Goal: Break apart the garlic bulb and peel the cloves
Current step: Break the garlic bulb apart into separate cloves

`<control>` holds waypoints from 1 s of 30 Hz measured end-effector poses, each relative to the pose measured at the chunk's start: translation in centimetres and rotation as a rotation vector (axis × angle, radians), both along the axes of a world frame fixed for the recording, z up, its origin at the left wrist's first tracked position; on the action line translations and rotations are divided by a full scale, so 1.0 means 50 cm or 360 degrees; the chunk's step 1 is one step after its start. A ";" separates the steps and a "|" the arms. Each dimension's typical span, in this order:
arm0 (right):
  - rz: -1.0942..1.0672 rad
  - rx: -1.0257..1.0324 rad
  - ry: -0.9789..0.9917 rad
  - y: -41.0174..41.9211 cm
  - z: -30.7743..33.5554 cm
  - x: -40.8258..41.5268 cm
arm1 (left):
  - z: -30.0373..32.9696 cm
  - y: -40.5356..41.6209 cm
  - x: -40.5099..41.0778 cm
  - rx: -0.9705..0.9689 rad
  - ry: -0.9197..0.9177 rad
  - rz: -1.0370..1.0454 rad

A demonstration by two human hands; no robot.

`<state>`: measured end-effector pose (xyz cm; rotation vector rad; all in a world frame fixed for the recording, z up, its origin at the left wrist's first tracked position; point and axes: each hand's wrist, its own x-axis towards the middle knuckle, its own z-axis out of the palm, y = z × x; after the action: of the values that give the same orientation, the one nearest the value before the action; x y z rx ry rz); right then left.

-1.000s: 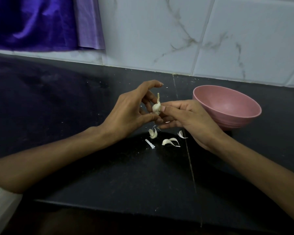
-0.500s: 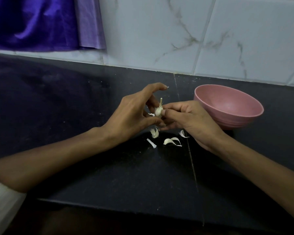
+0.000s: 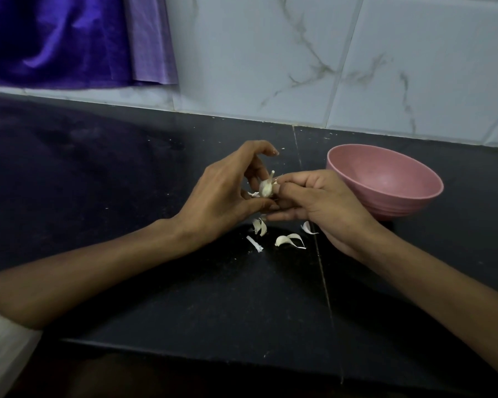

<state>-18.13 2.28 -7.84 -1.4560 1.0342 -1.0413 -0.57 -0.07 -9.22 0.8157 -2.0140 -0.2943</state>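
A: What's nearest?

B: The front edge of the dark counter (image 3: 184, 297), with both forearms crossing it; a white sleeve (image 3: 3, 349) is cut off at the lower left.

A: And past that?

B: Scraps of garlic skin (image 3: 289, 241) lie on the counter under the hands. Above them the left hand (image 3: 222, 196) and right hand (image 3: 325, 202) meet around a garlic clove (image 3: 266, 188), both pinching it with curled fingers. The left forefinger arches clear above. Most of the clove is hidden between the fingertips; whether it is part-peeled is hard to tell.

A: Farther back?

B: A pink bowl (image 3: 385, 202) just beside the right hand, then the tiled wall (image 3: 270, 67) and purple cloth (image 3: 69, 38), cut off at the top
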 end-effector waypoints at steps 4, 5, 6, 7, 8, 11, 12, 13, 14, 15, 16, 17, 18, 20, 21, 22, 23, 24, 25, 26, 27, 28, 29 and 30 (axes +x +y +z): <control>-0.0028 0.0059 -0.0088 0.002 0.003 -0.006 | 0.002 0.001 -0.002 0.0040 0.0074 0.0001; -0.0038 0.0061 -0.0097 0.001 0.003 -0.007 | 0.003 0.000 -0.001 0.0071 0.0112 0.0005; -0.0051 0.0053 -0.0097 0.001 0.003 -0.007 | 0.003 -0.001 -0.001 0.0102 0.0153 0.0007; -0.0063 0.0036 -0.0089 0.000 0.003 -0.007 | 0.002 -0.003 -0.001 0.0135 0.0193 0.0008; -0.0074 0.0016 -0.0072 -0.001 0.002 -0.007 | 0.001 -0.004 0.000 0.0170 0.0229 0.0010; -0.0122 -0.0054 0.0002 -0.006 0.001 -0.009 | -0.001 -0.010 0.000 0.0238 0.0307 0.0034; -0.0141 -0.0073 0.0022 -0.008 0.000 -0.010 | -0.001 -0.011 0.001 0.0251 0.0325 0.0043; -0.0158 -0.0087 0.0041 -0.009 0.000 -0.012 | 0.000 -0.013 0.002 0.0266 0.0346 0.0047; -0.0174 -0.0107 0.0072 -0.009 0.000 -0.013 | 0.000 -0.014 0.003 0.0277 0.0361 0.0045; -0.0189 -0.0134 0.0121 -0.009 -0.001 -0.015 | 0.000 -0.015 0.004 0.0271 0.0363 0.0042; -0.0201 -0.0163 0.0179 -0.009 0.000 -0.015 | -0.001 -0.016 0.005 0.0253 0.0346 0.0042; -0.0210 -0.0188 0.0228 -0.009 0.000 -0.015 | -0.002 -0.016 0.005 0.0224 0.0314 0.0044; -0.0222 -0.0211 0.0262 -0.008 0.000 -0.014 | -0.003 -0.015 0.005 0.0188 0.0278 0.0046; -0.0264 -0.0276 0.0331 -0.007 0.000 -0.011 | -0.004 -0.015 0.004 0.0087 0.0189 0.0054; -0.0275 -0.0308 0.0360 -0.006 0.000 -0.009 | -0.004 -0.015 0.005 0.0030 0.0135 0.0062; -0.0272 -0.0330 0.0375 -0.005 0.000 -0.007 | -0.002 -0.015 0.005 -0.0021 0.0081 0.0071; -0.0265 -0.0345 0.0386 -0.004 0.000 -0.007 | -0.001 -0.015 0.006 -0.0061 0.0035 0.0078; -0.0251 -0.0353 0.0394 -0.003 0.000 -0.007 | -0.001 -0.015 0.006 -0.0091 0.0000 0.0077; -0.0234 -0.0354 0.0395 -0.003 -0.001 -0.007 | -0.001 -0.014 0.006 -0.0114 -0.0024 0.0068; -0.0207 -0.0348 0.0377 -0.003 -0.001 -0.007 | -0.001 -0.013 0.006 -0.0125 -0.0035 0.0055; -0.0176 -0.0340 0.0353 -0.002 -0.002 -0.006 | -0.001 -0.012 0.005 -0.0128 -0.0038 0.0044; -0.0143 -0.0332 0.0332 -0.002 -0.002 -0.006 | -0.001 -0.012 0.005 -0.0131 -0.0038 0.0038; -0.0114 -0.0329 0.0317 -0.001 -0.002 -0.006 | -0.001 -0.012 0.005 -0.0137 -0.0037 0.0036; -0.0094 -0.0328 0.0306 -0.001 -0.002 -0.005 | 0.000 -0.012 0.006 -0.0140 -0.0038 0.0035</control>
<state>-18.39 2.21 -7.96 -1.7282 1.1376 -1.0916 -0.27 -0.67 -9.22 0.7889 -2.0240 -0.1833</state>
